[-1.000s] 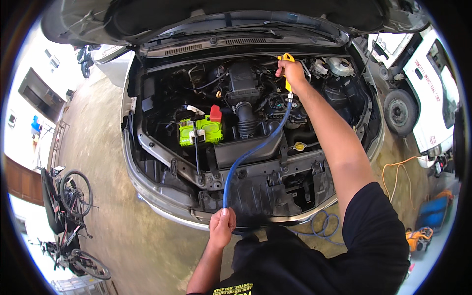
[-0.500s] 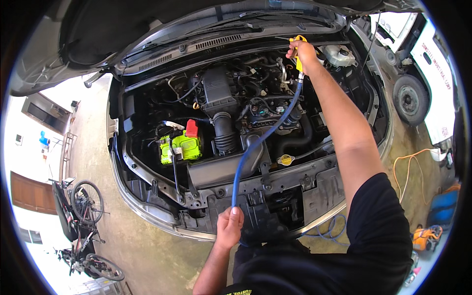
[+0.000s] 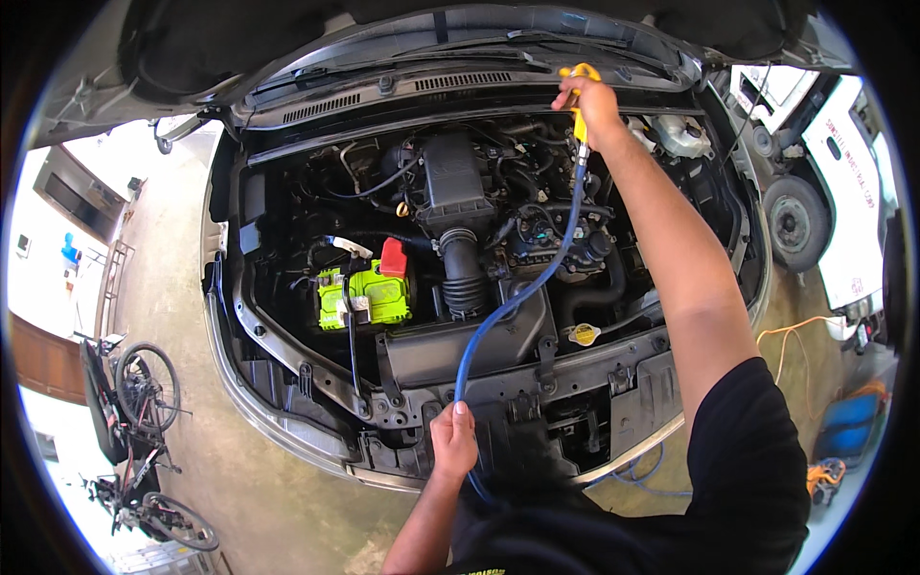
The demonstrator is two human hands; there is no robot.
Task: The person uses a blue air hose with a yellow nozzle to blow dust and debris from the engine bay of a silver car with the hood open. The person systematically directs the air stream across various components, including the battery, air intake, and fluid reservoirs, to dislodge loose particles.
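Observation:
My right hand (image 3: 596, 107) is closed around a yellow air blow gun (image 3: 581, 126), held over the far right of the open engine bay near the windshield cowl. A blue air hose (image 3: 517, 293) runs from the gun's lower end and curves toward me across the engine. Close to the front edge of the car, my left hand (image 3: 453, 439) grips this hose. Beneath lie the black engine cover (image 3: 454, 174), a ribbed intake duct (image 3: 462, 278) and a bright green battery (image 3: 383, 295) with a red terminal cover (image 3: 394, 259).
The raised hood (image 3: 230, 48) hangs overhead. A yellow radiator cap (image 3: 584, 333) sits at the front right, and a white fluid reservoir (image 3: 683, 137) at the far right. Bicycles (image 3: 149, 388) stand at left; a wheel (image 3: 795, 222) and white vehicle at right. More blue hose (image 3: 637, 479) lies on the floor.
The view has shifted, so the engine bay appears slightly lower and further right. Both hands keep their grip; the blow gun stays near the cowl at the far side.

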